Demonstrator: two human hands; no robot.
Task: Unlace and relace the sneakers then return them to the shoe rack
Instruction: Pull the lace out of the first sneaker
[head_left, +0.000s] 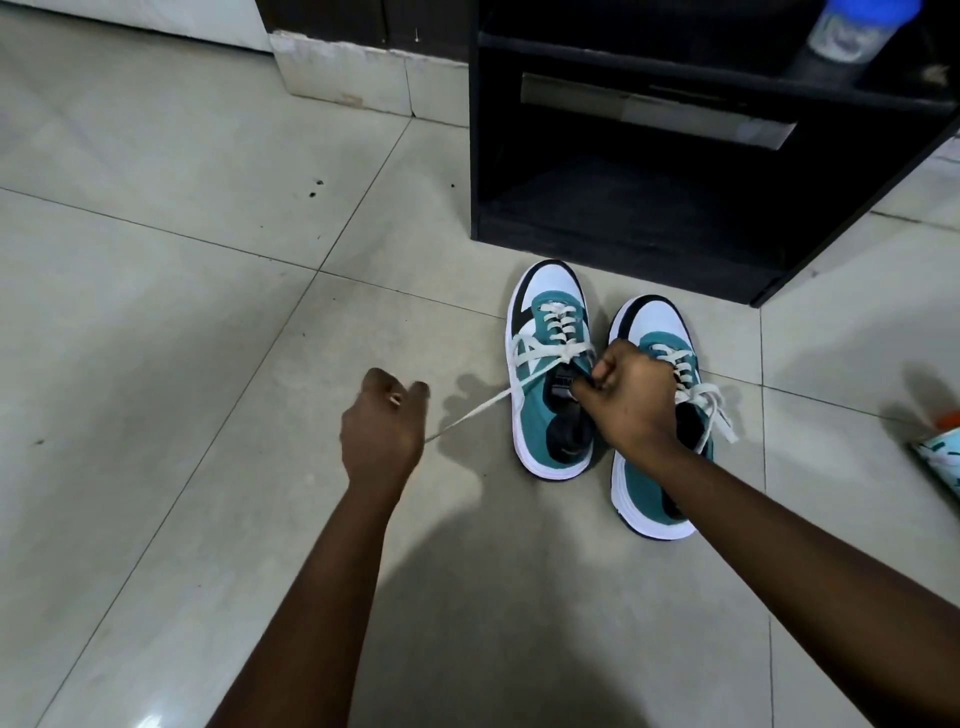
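Two sneakers stand side by side on the floor (182, 312), toes toward the shoe rack (623, 218), and you are at the very start: undoing the bow on the left sneaker (550, 374). Its lace (483, 405) runs taut from the knot down to your left hand (382, 431), which sits well out to the side of the shoe with fingers curled; the lace end disappears at that fist, so you appear to be pinching it. Your right hand (628, 395) is clenched at the shoe's tongue, just beside the knot, seemingly holding the tongue or collar to steady the shoe, though the exact grip is hidden by the knuckles. Beneath that wrist lies the right sneaker (654, 467), bow tied and untouched.

Next, I judge, you need to draw the lace farther away from the shoe until the bow slips, then work the lace out of the eyelets row by row while the other hand keeps the shoe from sliding. Both forearms reach forward and down, the right crossing over the second shoe.
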